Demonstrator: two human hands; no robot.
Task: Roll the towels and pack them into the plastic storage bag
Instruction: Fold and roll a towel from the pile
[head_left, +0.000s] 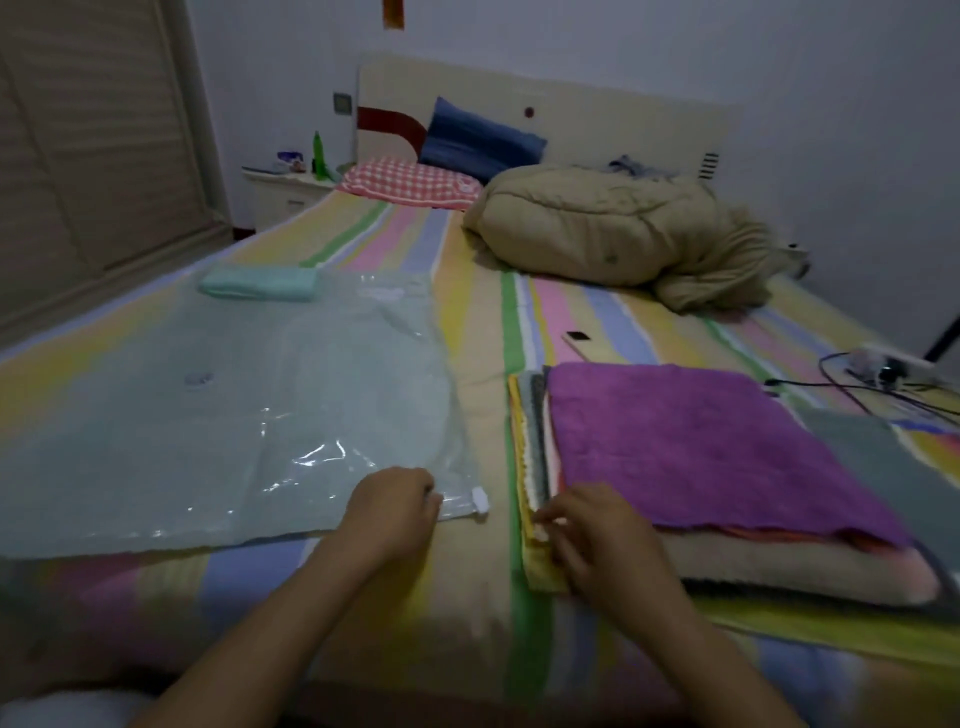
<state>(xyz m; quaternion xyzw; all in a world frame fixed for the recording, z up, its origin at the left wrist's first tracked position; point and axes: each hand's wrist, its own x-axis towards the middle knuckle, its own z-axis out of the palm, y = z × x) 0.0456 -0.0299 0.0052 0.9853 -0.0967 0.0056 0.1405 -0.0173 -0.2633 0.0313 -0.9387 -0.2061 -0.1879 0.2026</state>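
**Q:** How is each grip set?

**A:** The near edge of the plastic storage bag is pinched by the left hand, beside the slider. The right hand is curled on the near-left corner of the towel stack. Whether a layer is held cannot be told.

**Q:** Where is the stack?

**A:** It lies at 3 o'clock from the bag and is reached sooner by the right hand.

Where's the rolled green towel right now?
Head view: the rolled green towel lies upper left on the bed, at the far end of the plastic bag, well beyond the left hand.
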